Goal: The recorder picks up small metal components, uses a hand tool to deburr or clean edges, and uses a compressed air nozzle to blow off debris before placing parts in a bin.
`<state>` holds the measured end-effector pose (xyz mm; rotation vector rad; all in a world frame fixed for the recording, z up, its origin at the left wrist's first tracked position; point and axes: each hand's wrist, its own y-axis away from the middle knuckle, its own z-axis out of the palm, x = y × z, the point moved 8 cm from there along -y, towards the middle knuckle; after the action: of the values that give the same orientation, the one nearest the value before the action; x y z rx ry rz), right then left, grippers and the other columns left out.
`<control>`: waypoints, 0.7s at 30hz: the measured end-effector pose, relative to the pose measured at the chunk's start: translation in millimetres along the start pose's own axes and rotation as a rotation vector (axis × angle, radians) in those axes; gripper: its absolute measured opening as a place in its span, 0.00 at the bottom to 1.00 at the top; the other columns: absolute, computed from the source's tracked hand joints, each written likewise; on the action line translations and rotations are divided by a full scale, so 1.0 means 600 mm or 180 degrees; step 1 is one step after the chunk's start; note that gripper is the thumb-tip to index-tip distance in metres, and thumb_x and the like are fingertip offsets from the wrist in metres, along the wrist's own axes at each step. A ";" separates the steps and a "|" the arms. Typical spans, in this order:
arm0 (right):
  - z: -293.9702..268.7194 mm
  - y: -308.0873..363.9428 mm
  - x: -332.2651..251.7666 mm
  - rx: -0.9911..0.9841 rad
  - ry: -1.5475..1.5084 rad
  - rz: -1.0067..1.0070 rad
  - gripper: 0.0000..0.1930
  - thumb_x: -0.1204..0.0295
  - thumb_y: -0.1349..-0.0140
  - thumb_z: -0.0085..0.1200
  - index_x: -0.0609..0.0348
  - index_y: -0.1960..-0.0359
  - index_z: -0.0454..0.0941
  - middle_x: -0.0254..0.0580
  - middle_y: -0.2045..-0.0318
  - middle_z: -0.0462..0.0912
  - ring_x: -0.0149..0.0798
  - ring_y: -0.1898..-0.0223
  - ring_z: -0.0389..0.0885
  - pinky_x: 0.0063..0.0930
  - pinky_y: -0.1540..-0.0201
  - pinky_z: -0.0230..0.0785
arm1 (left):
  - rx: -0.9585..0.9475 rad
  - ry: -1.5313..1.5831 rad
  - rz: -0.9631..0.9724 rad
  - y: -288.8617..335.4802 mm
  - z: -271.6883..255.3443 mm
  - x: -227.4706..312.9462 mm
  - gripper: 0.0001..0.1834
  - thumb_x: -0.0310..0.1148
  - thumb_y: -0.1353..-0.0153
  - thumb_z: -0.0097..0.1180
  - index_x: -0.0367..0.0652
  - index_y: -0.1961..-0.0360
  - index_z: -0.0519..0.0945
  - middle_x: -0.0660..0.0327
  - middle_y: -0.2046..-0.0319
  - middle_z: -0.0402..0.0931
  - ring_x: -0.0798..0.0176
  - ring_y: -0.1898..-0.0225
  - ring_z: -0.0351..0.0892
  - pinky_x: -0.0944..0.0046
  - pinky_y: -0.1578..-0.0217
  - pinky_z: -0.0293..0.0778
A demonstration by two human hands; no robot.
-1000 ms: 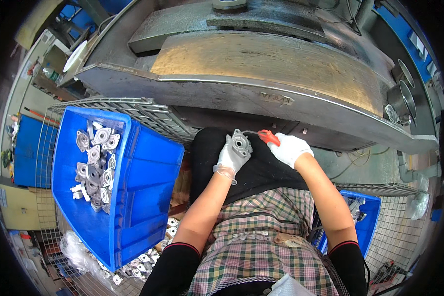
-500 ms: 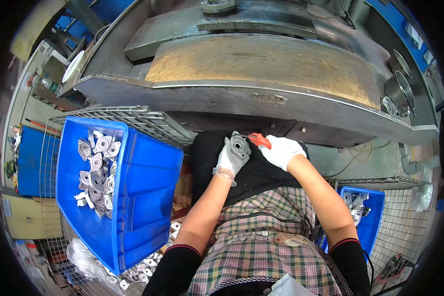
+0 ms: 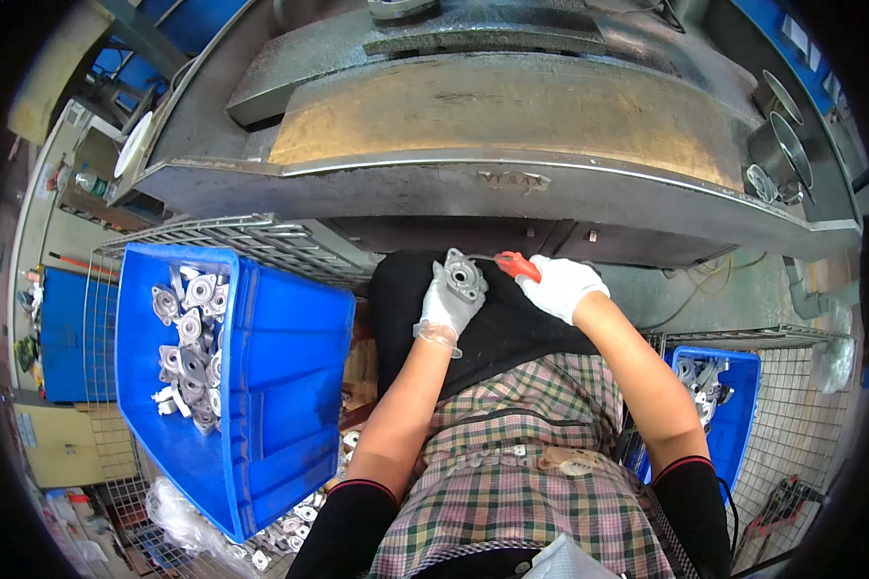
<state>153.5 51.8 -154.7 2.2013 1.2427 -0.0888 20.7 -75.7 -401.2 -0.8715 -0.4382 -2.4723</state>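
In my gloved left hand (image 3: 447,307) is a grey cast metal flange part (image 3: 464,277), with a round bore in its middle and lobed ends. My gloved right hand (image 3: 564,289) grips a red-handled tool (image 3: 518,265), whose thin metal shaft points left at the part. I cannot make out the shaft's tip or whether it touches the metal. Both hands are over my lap, in front of the bench. To the left stands a tilted blue bin (image 3: 290,357) with several similar castings (image 3: 191,328) in it.
A metal workbench (image 3: 512,106) with a raised front edge spans the far side. At its right end are a metal pot (image 3: 780,162) and a coil (image 3: 761,183). A smaller blue bin (image 3: 743,425) with metal parts sits at right in a wire cage (image 3: 792,415). More castings (image 3: 294,526) lie below the left bin.
The part in my left hand has turned a little and shifted slightly left and up. My right hand with the red-handled tool has moved a little right. The whole view has shifted slightly.
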 end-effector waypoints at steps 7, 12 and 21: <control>0.008 0.076 0.006 -0.0151 0.0055 -0.0078 0.21 0.52 0.33 0.41 0.58 0.55 0.72 0.52 0.64 0.84 0.56 0.60 0.83 0.47 0.55 0.73 | 0.1237 0.1473 -0.0908 0.016 0.117 0.035 0.29 0.60 0.30 0.33 0.51 0.47 0.76 0.61 0.48 0.76 0.53 0.46 0.72 0.50 0.45 0.68; 0.014 0.091 0.016 -0.0021 0.0000 -0.0037 0.20 0.53 0.34 0.42 0.57 0.56 0.72 0.52 0.65 0.84 0.56 0.62 0.83 0.47 0.56 0.74 | 0.0873 0.1481 -0.1017 0.007 0.126 0.028 0.30 0.60 0.30 0.33 0.50 0.47 0.75 0.59 0.50 0.77 0.52 0.47 0.74 0.50 0.46 0.69; 0.008 0.118 0.064 0.0154 -0.0127 0.0209 0.20 0.52 0.34 0.43 0.56 0.57 0.73 0.52 0.65 0.84 0.56 0.62 0.83 0.48 0.57 0.74 | 0.0308 0.0854 -0.0692 -0.009 0.074 0.009 0.32 0.62 0.31 0.32 0.48 0.45 0.74 0.55 0.50 0.77 0.50 0.50 0.75 0.50 0.52 0.72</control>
<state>232.8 51.6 -138.3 2.2685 1.1568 -0.1371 36.4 -53.5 -365.4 -0.4645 -0.5765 -2.6903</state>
